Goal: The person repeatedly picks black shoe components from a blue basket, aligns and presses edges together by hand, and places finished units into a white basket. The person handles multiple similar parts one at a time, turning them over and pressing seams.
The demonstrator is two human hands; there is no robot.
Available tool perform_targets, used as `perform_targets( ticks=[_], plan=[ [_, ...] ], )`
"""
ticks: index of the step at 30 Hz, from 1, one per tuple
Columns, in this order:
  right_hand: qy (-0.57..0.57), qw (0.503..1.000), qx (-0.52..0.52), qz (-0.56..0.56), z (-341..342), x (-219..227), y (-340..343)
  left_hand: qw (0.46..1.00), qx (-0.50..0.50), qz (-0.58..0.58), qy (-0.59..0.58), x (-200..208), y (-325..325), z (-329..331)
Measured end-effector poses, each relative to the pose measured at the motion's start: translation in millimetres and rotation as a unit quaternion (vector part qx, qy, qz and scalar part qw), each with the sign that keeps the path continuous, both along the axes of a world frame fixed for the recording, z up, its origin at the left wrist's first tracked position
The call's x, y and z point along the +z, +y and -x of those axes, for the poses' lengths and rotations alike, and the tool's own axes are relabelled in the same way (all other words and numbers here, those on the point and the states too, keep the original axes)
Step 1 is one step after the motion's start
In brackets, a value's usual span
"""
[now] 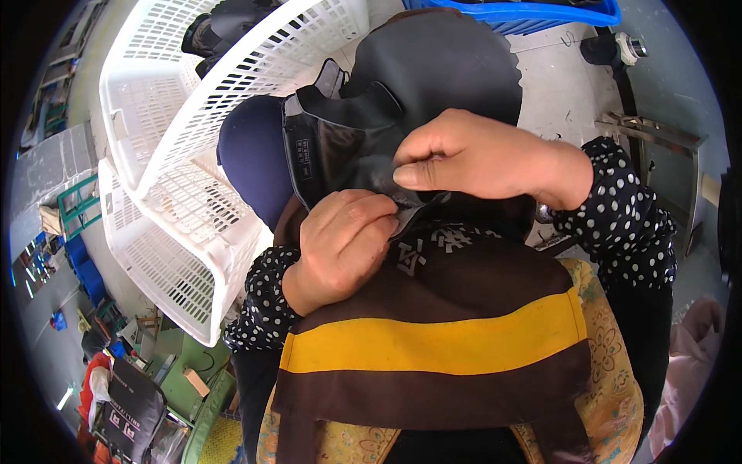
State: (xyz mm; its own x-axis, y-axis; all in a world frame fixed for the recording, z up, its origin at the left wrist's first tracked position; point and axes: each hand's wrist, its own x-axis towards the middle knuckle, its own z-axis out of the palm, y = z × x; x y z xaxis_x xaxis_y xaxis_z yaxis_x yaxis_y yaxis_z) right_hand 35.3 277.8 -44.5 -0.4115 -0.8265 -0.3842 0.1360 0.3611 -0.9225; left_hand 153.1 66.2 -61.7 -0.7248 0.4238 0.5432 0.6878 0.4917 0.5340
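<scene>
Person's left hand pinches near edge of black, smooth-surfaced, labelled piece, just beyond brown cloth apron with yellow band; right hand above piece, thumb and forefinger together, hold unclear.

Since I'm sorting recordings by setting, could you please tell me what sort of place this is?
Likely a workshop or small factory: large white plastic baskets, one holding dark pieces, stand beside a dark, leather-like item being handled, and a blue crate sits beyond.
</scene>
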Motion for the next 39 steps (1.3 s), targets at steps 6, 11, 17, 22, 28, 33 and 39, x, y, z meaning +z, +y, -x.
perform_targets(
  ticks=[6,11,17,22,28,33,39],
  plan=[
    [0.059,0.996,0.043,0.056,3,0,10,1.000,0.015,0.000,-0.012,2,-1,-2],
    [0.069,0.993,0.078,0.061,5,-7,12,0.999,0.010,-0.018,-0.030,1,0,-2],
    [0.097,0.988,0.110,0.045,11,-7,11,0.999,-0.008,-0.018,-0.032,2,0,0],
    [0.268,0.961,0.072,0.020,-6,-2,9,1.000,-0.001,-0.010,-0.026,3,-2,0],
    [0.239,0.967,0.085,0.025,-3,-1,11,1.000,0.008,-0.019,-0.017,-2,0,1],
    [0.282,0.942,0.174,0.044,8,0,11,0.999,0.007,-0.024,-0.027,-4,1,0],
    [0.234,0.949,0.206,0.041,14,-5,4,0.999,-0.014,-0.028,-0.033,-4,-1,2]
  ],
)
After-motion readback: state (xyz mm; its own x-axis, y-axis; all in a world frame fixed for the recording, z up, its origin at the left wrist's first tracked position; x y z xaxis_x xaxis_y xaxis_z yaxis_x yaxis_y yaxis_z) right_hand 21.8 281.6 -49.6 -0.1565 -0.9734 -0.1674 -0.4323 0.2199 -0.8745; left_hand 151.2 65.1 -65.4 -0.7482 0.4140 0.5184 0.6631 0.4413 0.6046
